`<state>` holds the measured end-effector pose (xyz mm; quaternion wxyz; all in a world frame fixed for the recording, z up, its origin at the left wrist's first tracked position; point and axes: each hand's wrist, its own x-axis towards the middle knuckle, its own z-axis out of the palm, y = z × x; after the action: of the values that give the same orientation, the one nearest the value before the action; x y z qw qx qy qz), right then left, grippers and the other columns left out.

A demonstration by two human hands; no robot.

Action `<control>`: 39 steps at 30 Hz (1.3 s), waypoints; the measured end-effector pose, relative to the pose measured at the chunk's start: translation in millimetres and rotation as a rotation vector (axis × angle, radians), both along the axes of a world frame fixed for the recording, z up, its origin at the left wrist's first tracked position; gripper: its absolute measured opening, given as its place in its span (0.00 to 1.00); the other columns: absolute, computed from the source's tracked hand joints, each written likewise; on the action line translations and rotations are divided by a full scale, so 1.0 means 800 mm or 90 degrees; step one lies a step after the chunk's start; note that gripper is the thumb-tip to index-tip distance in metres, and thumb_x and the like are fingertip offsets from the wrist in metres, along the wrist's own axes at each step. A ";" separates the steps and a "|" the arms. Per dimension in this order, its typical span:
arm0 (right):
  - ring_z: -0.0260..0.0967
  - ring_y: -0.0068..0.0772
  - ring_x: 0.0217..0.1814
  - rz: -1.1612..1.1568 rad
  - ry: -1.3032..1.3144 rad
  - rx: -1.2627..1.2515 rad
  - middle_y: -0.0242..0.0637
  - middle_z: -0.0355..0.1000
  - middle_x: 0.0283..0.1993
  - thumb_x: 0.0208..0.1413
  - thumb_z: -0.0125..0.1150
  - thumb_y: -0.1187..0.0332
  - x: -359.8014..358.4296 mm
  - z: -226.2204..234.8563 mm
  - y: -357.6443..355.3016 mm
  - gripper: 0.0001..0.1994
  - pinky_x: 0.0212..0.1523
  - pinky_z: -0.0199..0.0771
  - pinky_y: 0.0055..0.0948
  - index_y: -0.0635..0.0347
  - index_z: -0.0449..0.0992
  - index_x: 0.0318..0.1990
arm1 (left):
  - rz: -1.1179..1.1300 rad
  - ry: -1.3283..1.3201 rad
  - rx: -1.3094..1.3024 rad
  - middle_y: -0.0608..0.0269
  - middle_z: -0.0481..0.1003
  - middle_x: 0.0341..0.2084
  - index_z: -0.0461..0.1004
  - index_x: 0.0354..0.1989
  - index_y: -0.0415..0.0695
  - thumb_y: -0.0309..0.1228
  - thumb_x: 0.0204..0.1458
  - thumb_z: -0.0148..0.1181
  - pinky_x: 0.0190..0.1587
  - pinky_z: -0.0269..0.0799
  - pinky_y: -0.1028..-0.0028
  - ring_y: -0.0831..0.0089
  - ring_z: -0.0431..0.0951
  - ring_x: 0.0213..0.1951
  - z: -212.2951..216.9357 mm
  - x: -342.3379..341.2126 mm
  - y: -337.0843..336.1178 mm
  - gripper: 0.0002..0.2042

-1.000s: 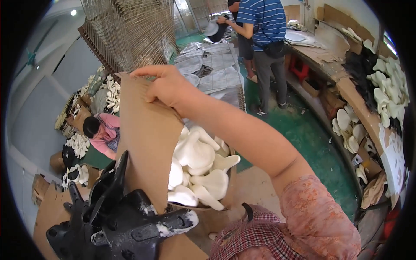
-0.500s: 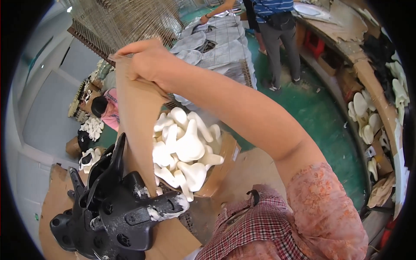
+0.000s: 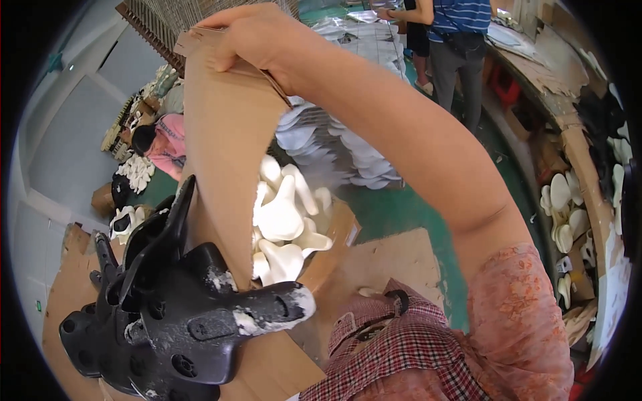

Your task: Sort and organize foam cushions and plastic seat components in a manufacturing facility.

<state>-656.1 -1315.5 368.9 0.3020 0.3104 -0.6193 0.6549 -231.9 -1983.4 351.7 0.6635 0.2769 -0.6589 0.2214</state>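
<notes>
We see the right hand [image 3: 257, 40] reaching up across the view, its fingers curled over and pinching the top edge of a tall cardboard flap [image 3: 224, 154] that belongs to a cardboard box [image 3: 334, 240]. The flap stands upright at the left side of the box, and the arm runs from it down to the lower right, where a pink patterned sleeve [image 3: 518, 327] covers the upper arm above a red checked garment [image 3: 394, 361]. Inside the box, just behind the flap, lies a heap of white moulded pieces [image 3: 284, 220], piled loosely against one another and filling it close to the rim. In front of the flap, at the lower left, sits a large black moulded part [image 3: 180, 314] with round holes and white powder smeared on its edges; it touches or overlaps the lower edge of the flap. We cannot see the left hand, so we cannot tell what it is doing. Flat cardboard sheets [image 3: 374, 267] lie on the green floor [image 3: 401, 207] around the box. Beyond the box, more white pieces are spread in rows, a person in pink [image 3: 160, 144] crouches at the left, and another person in a striped shirt [image 3: 461, 33] stands at the top.
</notes>
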 end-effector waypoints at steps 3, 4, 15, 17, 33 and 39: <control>0.71 0.36 0.33 -0.028 0.004 0.033 0.46 0.72 0.35 0.28 0.53 0.86 0.018 0.014 -0.010 0.23 0.27 0.72 0.31 0.65 0.77 0.39 | -0.017 0.009 0.054 0.50 0.76 0.30 0.72 0.41 0.34 0.37 0.45 0.55 0.32 0.71 0.64 0.62 0.75 0.29 -0.030 -0.030 -0.028 0.19; 0.71 0.38 0.33 0.125 -0.246 -0.126 0.47 0.72 0.35 0.28 0.53 0.86 0.031 0.022 -0.012 0.23 0.27 0.72 0.32 0.64 0.77 0.40 | -0.021 0.017 0.074 0.50 0.76 0.30 0.72 0.41 0.35 0.37 0.45 0.55 0.32 0.71 0.64 0.62 0.75 0.29 -0.044 -0.040 -0.034 0.19; 0.70 0.33 0.29 0.072 -0.219 -0.048 0.44 0.73 0.31 0.30 0.53 0.86 -0.040 0.038 -0.019 0.22 0.25 0.71 0.30 0.64 0.77 0.38 | -0.100 0.016 0.208 0.53 0.76 0.31 0.72 0.42 0.37 0.37 0.47 0.54 0.33 0.71 0.66 0.64 0.76 0.30 -0.084 -0.190 -0.054 0.17; 0.70 0.32 0.28 0.099 -0.257 -0.096 0.43 0.73 0.30 0.30 0.53 0.86 -0.051 0.031 -0.027 0.21 0.25 0.71 0.30 0.63 0.78 0.37 | -0.097 0.015 0.222 0.53 0.76 0.31 0.72 0.42 0.37 0.37 0.48 0.54 0.33 0.71 0.66 0.64 0.76 0.30 -0.082 -0.194 -0.059 0.17; 0.70 0.39 0.33 -0.091 0.131 0.307 0.47 0.71 0.33 0.41 0.53 0.76 -0.104 0.009 -0.053 0.14 0.35 0.71 0.27 0.65 0.73 0.39 | -0.046 0.030 0.398 0.57 0.77 0.32 0.73 0.44 0.41 0.37 0.51 0.53 0.35 0.70 0.68 0.67 0.76 0.32 -0.128 -0.146 -0.073 0.16; 0.67 0.37 0.27 0.089 -0.038 0.180 0.47 0.72 0.31 0.38 0.50 0.81 -0.068 0.042 -0.034 0.17 0.29 0.69 0.33 0.67 0.73 0.40 | -0.051 0.032 0.467 0.59 0.77 0.32 0.74 0.44 0.42 0.37 0.52 0.52 0.35 0.70 0.69 0.69 0.77 0.33 -0.125 -0.146 -0.057 0.16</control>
<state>-710.4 -1342.6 402.7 0.1901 0.3726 -0.6911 0.5894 -348.7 -2029.3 251.3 0.5438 0.4760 -0.6884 -0.0625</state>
